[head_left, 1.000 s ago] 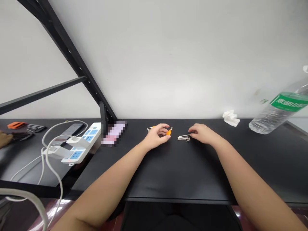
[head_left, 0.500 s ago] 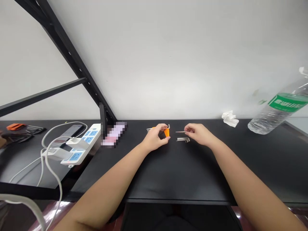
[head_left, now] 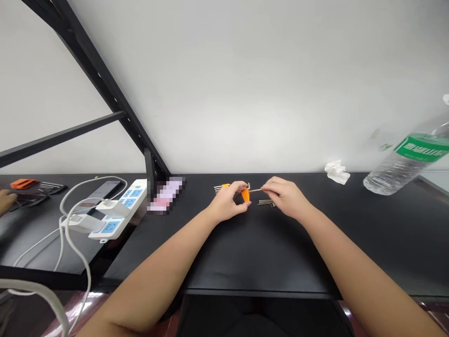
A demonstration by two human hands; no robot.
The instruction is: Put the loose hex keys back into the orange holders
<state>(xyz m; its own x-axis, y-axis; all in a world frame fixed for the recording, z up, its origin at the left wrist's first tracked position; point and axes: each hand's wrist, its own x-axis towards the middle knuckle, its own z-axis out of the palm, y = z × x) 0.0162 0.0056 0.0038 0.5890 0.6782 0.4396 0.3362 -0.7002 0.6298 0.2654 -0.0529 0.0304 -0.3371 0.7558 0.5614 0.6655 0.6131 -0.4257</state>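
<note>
My left hand (head_left: pixel 227 202) is closed around an orange hex key holder (head_left: pixel 246 195), thumb and fingers on its sides. Slim metal keys (head_left: pixel 217 188) stick out past the hand on the left, and a short bent end (head_left: pixel 249 185) shows above the holder's right end. Pinched in my right hand (head_left: pixel 285 196) is a thin hex key (head_left: pixel 256 190), which points left with its tip at the holder's right side. Whether the tip is inside a hole I cannot tell. Several loose hex keys (head_left: pixel 265 202) lie side by side on the black table, just below my right fingers.
A white power strip (head_left: pixel 138 193) with plugs and cables lies left, near a phone (head_left: pixel 108 188) and a black metal frame (head_left: pixel 150 164). Another person's hand (head_left: pixel 6 201) is by an orange holder (head_left: pixel 24 183). Crumpled tissue (head_left: pixel 336 172) and a plastic bottle (head_left: pixel 393 173) stand right.
My right hand has moved left, bringing the hex key's tip up to the orange holder. The holder has tilted slightly. Another person's hand has come further into view at the far left.
</note>
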